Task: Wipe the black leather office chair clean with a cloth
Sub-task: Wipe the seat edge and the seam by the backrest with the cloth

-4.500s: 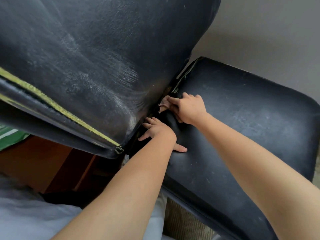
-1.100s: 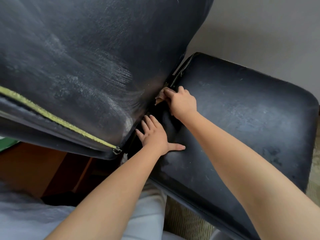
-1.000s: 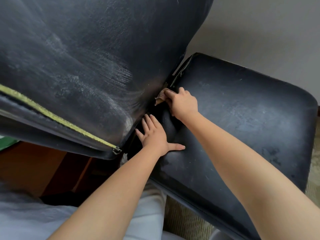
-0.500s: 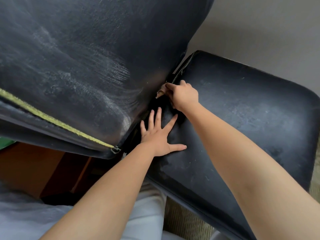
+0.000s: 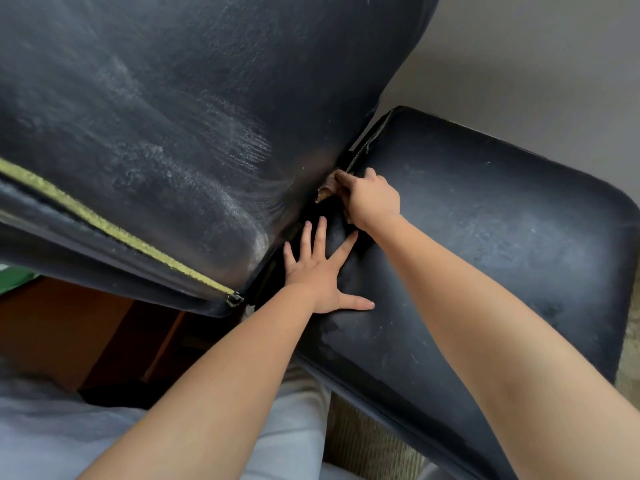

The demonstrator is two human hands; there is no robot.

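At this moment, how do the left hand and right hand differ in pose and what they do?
The left hand lies flat with fingers spread on the seat cushion; the right hand is curled, gripping the cloth. The left holds nothing; the right pushes the cloth at the seat-backrest crease. Both are near that crease.

Chair seat [image 5: 485, 244] and backrest [image 5: 173, 116]: black leather, dull sheen, streaked with pale dusty smears. Cloth [image 5: 327, 188]: tan, coarse weave. Zipper pull [image 5: 234, 299]: metal.

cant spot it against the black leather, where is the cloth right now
In the head view the cloth sits just right of centre, bunched in the right hand and pushed into the crease where the backrest meets the seat.
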